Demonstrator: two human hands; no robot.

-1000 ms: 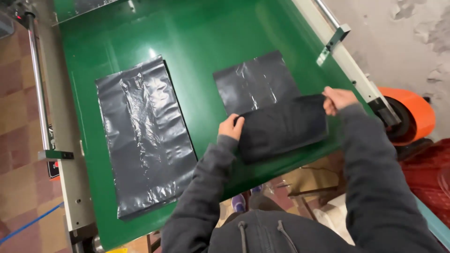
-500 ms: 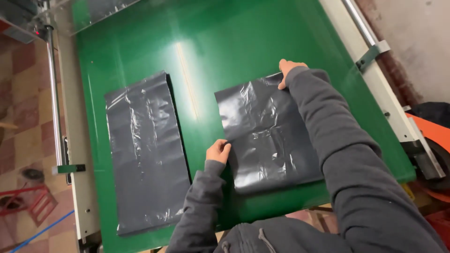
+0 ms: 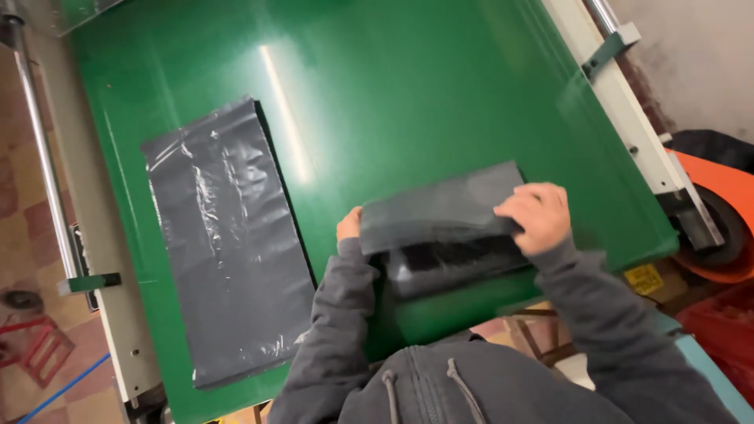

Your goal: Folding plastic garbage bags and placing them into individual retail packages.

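Black bag [image 3: 441, 210] between both grips.

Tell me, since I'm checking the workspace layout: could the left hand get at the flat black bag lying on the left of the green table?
Probably yes. The left hand grips the folded bag, but only bare green table lies between it and the flat black bag; it would have to let go first.

Both grey-sleeved arms reach forward, the left hand [image 3: 349, 226] curled with fingers tucked under, the right hand [image 3: 535, 217] just across from it, knuckles up, fingers pinched shut
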